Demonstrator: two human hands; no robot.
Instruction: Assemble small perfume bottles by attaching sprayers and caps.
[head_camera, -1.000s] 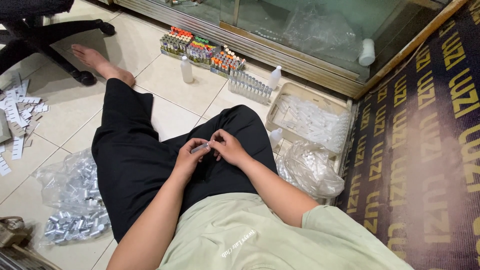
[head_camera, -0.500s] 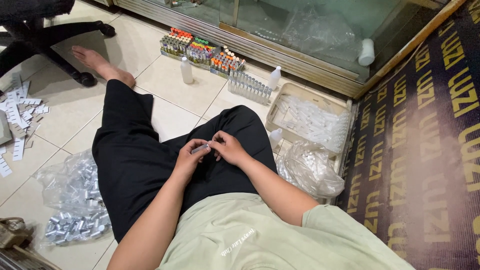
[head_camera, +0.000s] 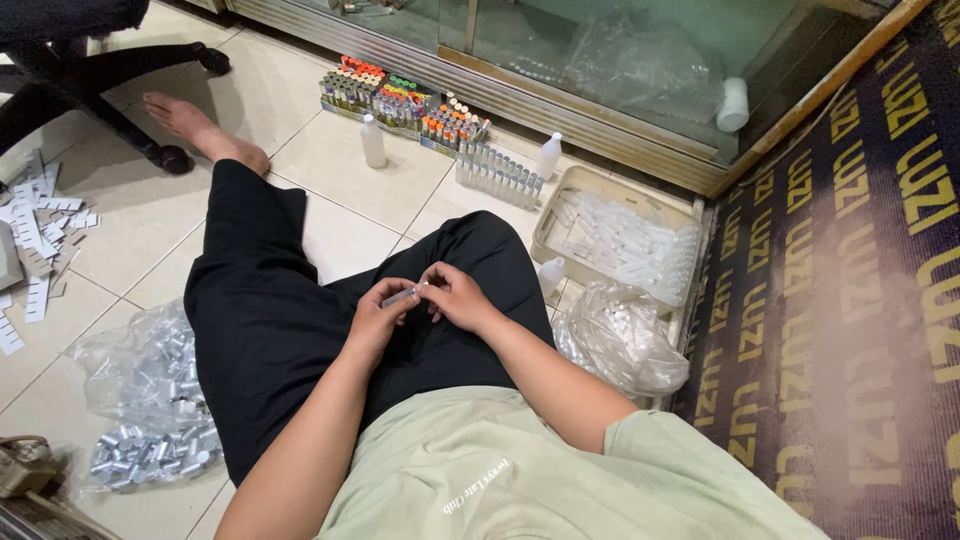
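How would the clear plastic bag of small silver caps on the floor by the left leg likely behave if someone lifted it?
The clear bag of silver caps would probably sag and change shape, since its thin film lies crumpled and slack. It looks fairly weighty for its size, being packed with many metallic pieces. Its contents might spill and roll on the tiled floor, as some caps seem to lie at its mouth.

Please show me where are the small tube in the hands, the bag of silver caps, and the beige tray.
small tube (head_camera: 400, 295), head view, middle of its clear body.
bag of silver caps (head_camera: 150, 400), head view, middle of the bag.
beige tray (head_camera: 590, 180), head view, far rim.
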